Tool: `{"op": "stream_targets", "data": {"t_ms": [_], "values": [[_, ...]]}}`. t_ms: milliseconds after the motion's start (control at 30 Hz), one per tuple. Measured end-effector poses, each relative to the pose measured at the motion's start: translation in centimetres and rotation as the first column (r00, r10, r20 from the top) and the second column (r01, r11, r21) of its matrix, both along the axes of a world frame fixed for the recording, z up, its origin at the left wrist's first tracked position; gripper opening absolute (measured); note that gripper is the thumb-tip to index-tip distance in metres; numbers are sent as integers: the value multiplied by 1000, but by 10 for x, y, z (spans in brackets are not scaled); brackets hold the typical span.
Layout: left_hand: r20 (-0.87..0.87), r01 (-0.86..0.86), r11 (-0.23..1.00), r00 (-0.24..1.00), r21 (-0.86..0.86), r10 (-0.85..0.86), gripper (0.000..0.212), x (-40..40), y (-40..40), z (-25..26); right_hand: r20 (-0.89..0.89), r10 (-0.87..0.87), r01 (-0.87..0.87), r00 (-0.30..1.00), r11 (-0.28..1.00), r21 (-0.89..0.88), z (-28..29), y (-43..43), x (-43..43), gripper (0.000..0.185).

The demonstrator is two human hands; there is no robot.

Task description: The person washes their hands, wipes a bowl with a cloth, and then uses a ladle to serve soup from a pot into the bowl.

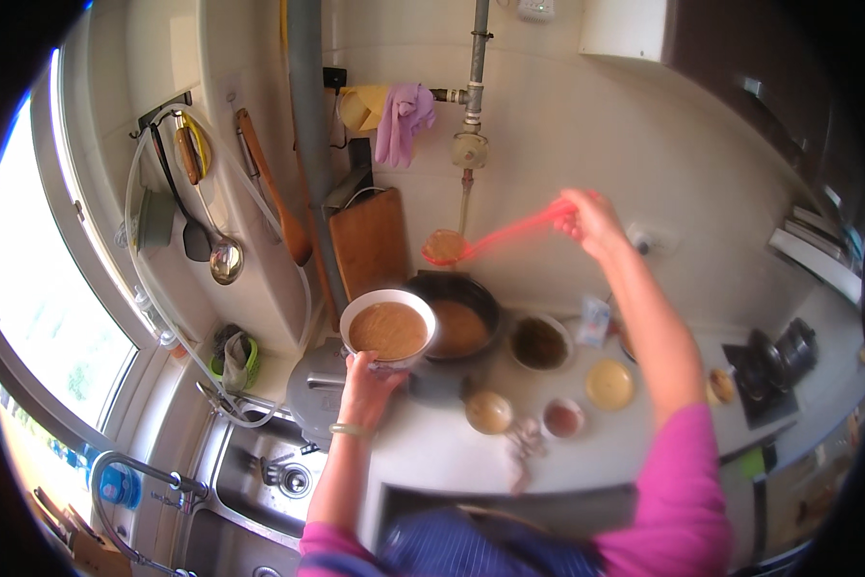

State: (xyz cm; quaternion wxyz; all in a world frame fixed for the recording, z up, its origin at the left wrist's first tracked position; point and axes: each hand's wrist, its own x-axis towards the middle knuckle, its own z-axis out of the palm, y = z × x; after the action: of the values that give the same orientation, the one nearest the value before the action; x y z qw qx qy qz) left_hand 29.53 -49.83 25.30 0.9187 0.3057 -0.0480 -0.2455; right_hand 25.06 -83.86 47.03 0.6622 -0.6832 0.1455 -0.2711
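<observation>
My left hand (pixel 372 384) holds a white bowl (pixel 389 328) from below and the near side; brown soup or porridge fills it almost to the rim. Raised to the right, my right hand (pixel 584 220) grips the handle of a red ladle (pixel 508 234). Its scoop carries more of the brown food and is lifted above the dark pot (pixel 486 310). That pot contains the same brown mixture, and the bowl overlaps its left side in view. Motion blurs the ladle handle slightly.
A grey lidded appliance (pixel 324 382) stands below my left forearm, beside the steel sink (pixel 248 461). On the white counter (pixel 447 461) are a bowl of dark food (pixel 541 342), several smaller dishes and a yellow plate (pixel 610 384). A wooden cutting board (pixel 371 238) leans behind.
</observation>
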Motion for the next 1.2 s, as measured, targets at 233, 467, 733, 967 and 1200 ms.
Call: {"op": "stream_targets", "data": {"t_ms": [233,467,733,967,1200], "values": [[-48,49,998,998,-34,-51,59,18,-31,0,23,58,-58,998,998,16,49,16,-22,24],[-89,56,998,994,-22,-57,61,16,-50,2,-26,99,-99,995,995,0,10,46,-43,24],[-79,112,990,990,-90,-119,61,7,-51,5,23,161,-137,987,899,-416,-18,88,-82,24],[-90,115,989,988,-96,-123,44,19,-44,-13,103,151,-93,983,899,-428,-25,84,-90,24],[-62,103,991,992,-82,-108,60,-6,-32,8,19,93,-95,995,962,256,-41,44,-75,25]]}}
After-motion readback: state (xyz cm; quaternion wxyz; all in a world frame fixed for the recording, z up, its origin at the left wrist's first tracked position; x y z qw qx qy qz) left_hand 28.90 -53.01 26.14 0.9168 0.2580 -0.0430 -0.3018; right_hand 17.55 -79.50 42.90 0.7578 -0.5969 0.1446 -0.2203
